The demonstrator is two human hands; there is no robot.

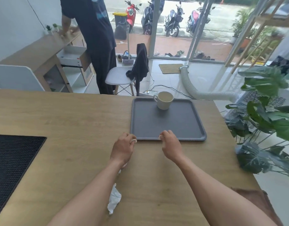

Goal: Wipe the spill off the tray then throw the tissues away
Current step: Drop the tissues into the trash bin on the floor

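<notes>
Bright window daylight, wide-angle edge distortion

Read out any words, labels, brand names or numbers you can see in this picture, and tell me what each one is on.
No text can be read here.
Cup: plain, no print.
Tray: plain, no label.
Shirt of the person standing: a pale blue print, too blurred to read.
Scooters outside: any plates or badges are too small to read.

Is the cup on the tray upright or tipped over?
Upright. The cup stands on its base at the far end of the grey tray, its round open mouth facing up and its handle pointing left.
</notes>
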